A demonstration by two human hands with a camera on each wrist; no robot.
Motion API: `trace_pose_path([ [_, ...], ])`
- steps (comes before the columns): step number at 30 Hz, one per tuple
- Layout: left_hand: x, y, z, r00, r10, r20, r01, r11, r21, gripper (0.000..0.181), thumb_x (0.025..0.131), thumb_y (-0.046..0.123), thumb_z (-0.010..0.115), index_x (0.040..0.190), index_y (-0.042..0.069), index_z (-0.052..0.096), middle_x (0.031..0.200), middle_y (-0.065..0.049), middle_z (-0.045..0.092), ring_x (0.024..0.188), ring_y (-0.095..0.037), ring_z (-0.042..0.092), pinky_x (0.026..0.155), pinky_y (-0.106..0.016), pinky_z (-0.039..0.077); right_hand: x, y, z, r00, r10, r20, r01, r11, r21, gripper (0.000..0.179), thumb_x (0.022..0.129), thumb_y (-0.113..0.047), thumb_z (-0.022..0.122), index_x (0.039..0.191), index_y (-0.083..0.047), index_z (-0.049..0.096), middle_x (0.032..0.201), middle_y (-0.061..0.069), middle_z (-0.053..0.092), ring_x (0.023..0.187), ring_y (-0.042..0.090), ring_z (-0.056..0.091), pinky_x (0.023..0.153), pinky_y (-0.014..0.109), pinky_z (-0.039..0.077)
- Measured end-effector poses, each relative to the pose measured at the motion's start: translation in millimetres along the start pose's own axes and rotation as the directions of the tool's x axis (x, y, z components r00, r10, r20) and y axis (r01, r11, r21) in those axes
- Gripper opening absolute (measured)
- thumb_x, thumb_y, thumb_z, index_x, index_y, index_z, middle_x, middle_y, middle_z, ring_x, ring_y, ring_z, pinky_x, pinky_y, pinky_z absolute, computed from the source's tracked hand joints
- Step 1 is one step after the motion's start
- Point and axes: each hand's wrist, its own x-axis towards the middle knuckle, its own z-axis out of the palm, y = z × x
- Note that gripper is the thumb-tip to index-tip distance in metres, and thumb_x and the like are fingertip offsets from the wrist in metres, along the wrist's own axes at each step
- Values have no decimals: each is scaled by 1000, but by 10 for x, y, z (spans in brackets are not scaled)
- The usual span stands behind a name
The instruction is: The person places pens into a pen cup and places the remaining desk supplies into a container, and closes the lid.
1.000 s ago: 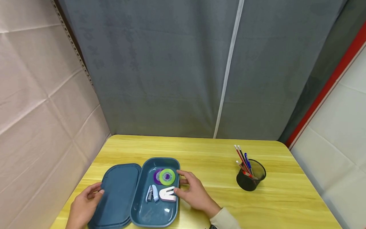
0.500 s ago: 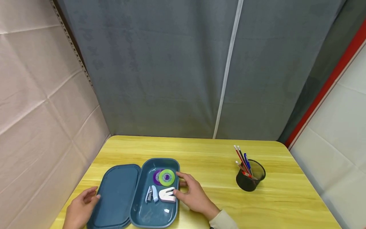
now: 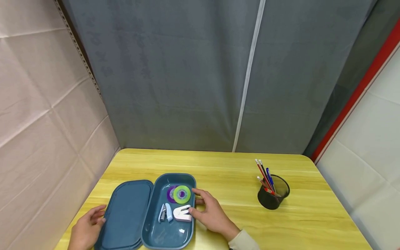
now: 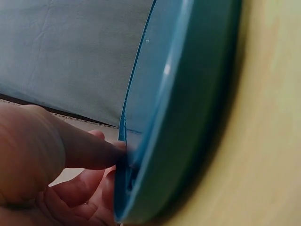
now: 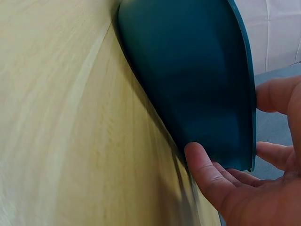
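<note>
A teal-blue box [image 3: 159,239] stands uncovered on the table. Inside lie a lime-green tape roll [image 3: 185,200] overlapping a purple one [image 3: 169,197], a light-blue stapler [image 3: 168,212] and a white device with a V-shaped opening [image 3: 180,214]. To the box's left is its matching lid [image 3: 128,213]. My left hand [image 3: 86,226] is at the lid's left edge; in the left wrist view, its thumb [image 4: 101,153] laps over the rim with curled fingers beside it. My right hand [image 3: 211,214] holds the box's right wall, thumb over the rim, fingers [image 5: 207,172] against the outside.
A black mesh pen cup [image 3: 271,200] with several pencils and a blue pen stands to the right on the wooden table [image 3: 228,173]. A grey curtain [image 3: 175,76] hangs behind, with pale cloth walls [image 3: 47,121] at the sides.
My left hand has slid down and left along the lid's edge, its thumb now covering less of the lid. My right hand, the box and its contents have kept their places.
</note>
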Motion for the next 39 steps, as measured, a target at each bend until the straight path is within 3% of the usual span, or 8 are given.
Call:
trace_pose_path([
  [13,-12,39,9,1000,-2,-16,1,1000,-26,41,97,-1,68,137,-3,63,122,-29,73,108,-44,73,73,-42,64,4,16,4,1000,4,-8,-4,1000,4,65,98,-24,77,156,-13,50,151,15,56,125,31,67,87,25,63],
  [20,-38,85,-26,1000,-17,-4,17,996,-90,43,98,5,70,140,-3,62,133,-31,68,118,-48,69,78,-42,64,3,13,6,1000,4,-11,-4,1000,-4,65,98,-24,77,156,-13,50,151,15,56,125,31,67,86,25,63],
  [26,-28,69,-82,996,-49,74,60,986,-159,52,100,16,72,147,0,58,141,-28,65,126,-46,66,72,-17,57,5,34,4,1000,-8,-6,8,1000,11,65,98,-23,76,156,-12,50,151,17,56,125,32,67,86,23,62],
  [28,-5,49,-104,992,-58,109,77,981,-178,55,101,21,72,150,1,55,142,-26,65,113,-25,74,71,-12,53,6,40,2,1000,-13,-4,13,1000,17,65,98,-23,76,156,-11,49,151,18,56,125,33,67,86,23,62],
  [30,24,26,-126,986,-75,146,103,976,-193,63,100,29,74,153,2,53,143,-24,65,104,-7,72,72,-10,51,8,43,1,1000,-15,-4,16,1000,21,65,98,-23,76,156,-11,49,151,19,56,126,33,68,86,22,62],
  [33,56,3,-157,974,-105,199,149,963,-222,74,98,40,77,156,2,49,144,-20,66,89,22,51,73,-9,49,11,40,-1,1000,-15,-4,15,1000,24,65,98,-23,76,156,-11,49,151,19,56,126,33,67,86,23,62],
  [39,37,-8,-227,959,-122,254,189,948,-256,90,93,56,77,158,2,47,140,-11,71,87,28,47,75,-8,49,18,31,-1,1000,-9,-3,10,1000,27,65,98,-22,76,156,-10,49,151,19,56,126,33,67,86,24,62],
])
